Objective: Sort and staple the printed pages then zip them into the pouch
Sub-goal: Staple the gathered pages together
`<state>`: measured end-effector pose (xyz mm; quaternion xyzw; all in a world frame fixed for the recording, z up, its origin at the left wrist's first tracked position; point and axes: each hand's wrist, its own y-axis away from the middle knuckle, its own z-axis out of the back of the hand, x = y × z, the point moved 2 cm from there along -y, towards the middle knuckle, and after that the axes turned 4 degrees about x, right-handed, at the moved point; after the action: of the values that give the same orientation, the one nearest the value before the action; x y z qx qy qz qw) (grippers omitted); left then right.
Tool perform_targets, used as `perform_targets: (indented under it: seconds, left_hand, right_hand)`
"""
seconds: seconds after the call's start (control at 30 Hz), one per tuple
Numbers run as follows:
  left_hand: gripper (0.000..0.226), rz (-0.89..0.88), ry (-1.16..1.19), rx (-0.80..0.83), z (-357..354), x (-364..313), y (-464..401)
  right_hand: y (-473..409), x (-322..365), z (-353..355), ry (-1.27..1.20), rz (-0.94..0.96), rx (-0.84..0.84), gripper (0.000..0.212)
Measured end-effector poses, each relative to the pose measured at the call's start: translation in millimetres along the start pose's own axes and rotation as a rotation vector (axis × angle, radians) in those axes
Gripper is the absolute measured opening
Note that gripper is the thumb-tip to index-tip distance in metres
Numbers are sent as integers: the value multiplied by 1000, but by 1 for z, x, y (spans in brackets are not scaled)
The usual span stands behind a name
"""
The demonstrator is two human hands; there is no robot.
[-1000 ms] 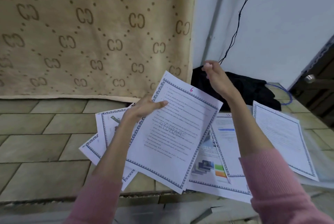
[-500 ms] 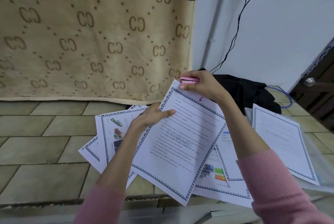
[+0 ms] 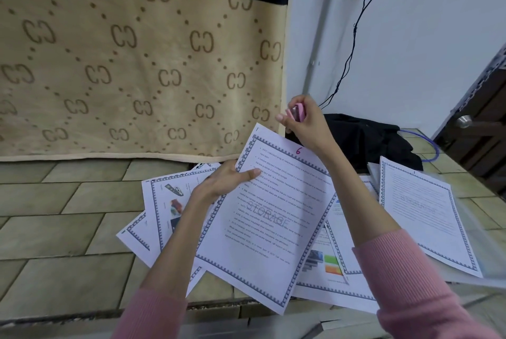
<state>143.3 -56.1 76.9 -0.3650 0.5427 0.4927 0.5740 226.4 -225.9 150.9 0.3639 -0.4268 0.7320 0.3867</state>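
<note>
My left hand [image 3: 224, 181] grips the left edge of a bordered printed page [image 3: 268, 226] marked with a red 6 and a faint STORAGE watermark, held tilted above the other sheets. My right hand [image 3: 304, 122] is closed around a small pink stapler [image 3: 297, 112], raised just above the page's top edge and not touching the paper. Loose printed pages lie underneath: some with pictures on the left [image 3: 167, 201], one with coloured graphics lower right [image 3: 328, 259], and one text page [image 3: 427, 212] far right on a clear plastic pouch [image 3: 490, 264].
A tiled floor [image 3: 63, 229] lies under the papers. A beige patterned blanket [image 3: 137, 64] hangs behind. A black cloth [image 3: 364, 138] lies by the white wall, with a black cable [image 3: 353, 45] above and a blue cord [image 3: 432, 147] beside it. A dark door [image 3: 482, 125] stands at right.
My right hand, first empty and raised, came down to the page's top edge with the pink stapler, then lifted off up and to the right. The page shifted slightly in my left hand.
</note>
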Motion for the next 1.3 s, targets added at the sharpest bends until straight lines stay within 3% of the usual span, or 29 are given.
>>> perform_targets:
  seconds: [0.07,0.27,0.63,0.73,0.8,1.3]
  left_hand:
    - [29,10,-9,-8,3,0,0]
    - [26,27,-19,-16,6,-1,0]
    - [72,62,-57,-35,13,-3,3]
    - [40,44,-59,-5,10,-6,2]
    - [31,39,-61,-2,8,-8,2]
    - [33,37,-78,14,10,-4,3]
  right_hand:
    - [0,-1,3,9,-43,5,31]
    - [2,0,4,-76,-151,224,23]
    - [0,4,9,-53,-107,320,50]
    - [-3,5,6,7,-99,359,51]
    - [-4,5,4,26,-97,376,52]
    - [-1,21,-5,128,-80,495,37]
